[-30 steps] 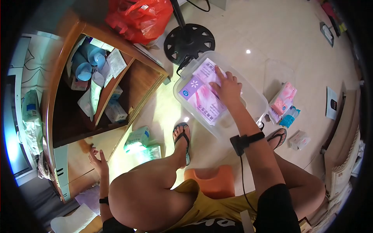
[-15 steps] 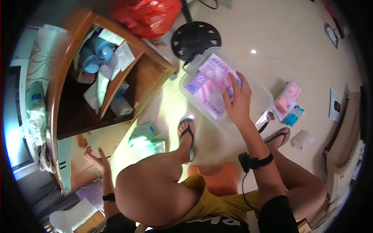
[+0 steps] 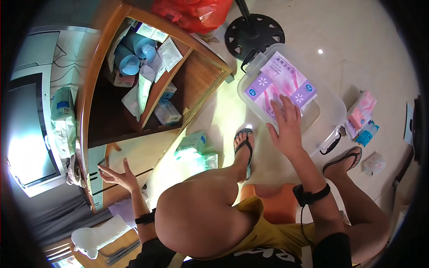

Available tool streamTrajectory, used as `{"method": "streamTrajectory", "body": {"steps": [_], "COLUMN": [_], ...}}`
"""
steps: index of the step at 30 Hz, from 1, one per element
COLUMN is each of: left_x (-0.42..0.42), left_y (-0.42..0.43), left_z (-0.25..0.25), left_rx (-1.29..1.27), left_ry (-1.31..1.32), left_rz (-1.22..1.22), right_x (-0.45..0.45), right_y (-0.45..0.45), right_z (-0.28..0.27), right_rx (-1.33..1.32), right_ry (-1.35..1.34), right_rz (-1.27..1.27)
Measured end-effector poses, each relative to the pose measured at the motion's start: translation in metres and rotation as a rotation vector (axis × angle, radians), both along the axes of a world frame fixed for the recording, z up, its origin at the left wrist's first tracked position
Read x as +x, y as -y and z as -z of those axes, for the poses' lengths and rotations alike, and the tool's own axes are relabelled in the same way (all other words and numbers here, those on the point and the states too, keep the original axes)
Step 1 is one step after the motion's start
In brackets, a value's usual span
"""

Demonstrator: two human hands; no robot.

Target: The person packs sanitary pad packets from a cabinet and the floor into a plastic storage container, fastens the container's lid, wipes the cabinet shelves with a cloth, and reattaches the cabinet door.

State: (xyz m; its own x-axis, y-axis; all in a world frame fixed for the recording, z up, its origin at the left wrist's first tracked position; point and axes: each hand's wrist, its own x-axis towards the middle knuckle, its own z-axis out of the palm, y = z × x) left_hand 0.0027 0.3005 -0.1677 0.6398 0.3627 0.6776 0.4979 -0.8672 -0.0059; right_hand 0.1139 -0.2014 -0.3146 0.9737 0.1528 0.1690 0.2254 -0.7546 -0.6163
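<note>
A clear plastic storage bin (image 3: 333, 105) stands on the floor in front of me. Inside it lie two purple-and-pink packs of sanitary pads, one pack (image 3: 288, 71) toward the far side and another pack (image 3: 267, 96) nearer, partly covered. My right hand (image 3: 287, 127) is over the near side of the bin, fingers spread above the nearer pack; whether the fingertips touch it I cannot tell. My left hand (image 3: 119, 176), open with nothing in it, is in front of the lower drawer fronts (image 3: 120, 154) of the wooden cabinet.
The open cabinet (image 3: 208, 67) at left holds blue bottles (image 3: 129, 60) and small boxes (image 3: 167, 111). Green packs (image 3: 192, 145) lie below it. A black round stand base (image 3: 254, 38) is behind the bin; pink packs (image 3: 362, 109) and a blue pack (image 3: 367, 133) lie right. An orange stool (image 3: 277, 205) is beneath me.
The view has turned, so things sit farther right. My right hand has drawn back toward me from the packs, uncovering more of them. My left hand stays open near the drawers.
</note>
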Motion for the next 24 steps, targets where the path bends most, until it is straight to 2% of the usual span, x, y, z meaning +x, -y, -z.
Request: {"method": "streamTrajectory", "body": {"steps": [3,8,12,14,18,24], "left_x": [0.007,0.022,0.01,0.0,-0.005,0.004], "left_y": [-0.002,-0.015,-0.014,-0.013,0.0,0.019], "left_z": [-0.019,-0.005,-0.014,-0.024,-0.038,-0.03], "left_rx": [-0.017,0.089,0.075,0.096,-0.003,-0.014], "left_ry": [0.054,0.08,0.046,-0.072,0.019,0.085], "left_rz": [-0.001,0.025,0.049,0.086,0.055,0.136], "right_x": [0.003,0.001,0.0,0.002,0.002,-0.002], "right_y": [0.004,0.003,0.002,0.004,0.006,0.008], "right_z": [0.004,0.01,0.014,0.012,0.003,-0.002], "right_rx": [0.019,0.013,0.029,0.06,0.087,0.075], "right_ry": [-0.023,-0.042,-0.008,-0.001,0.04,0.018], "right_rz": [0.01,0.004,0.011,0.017,0.034,0.037]}}
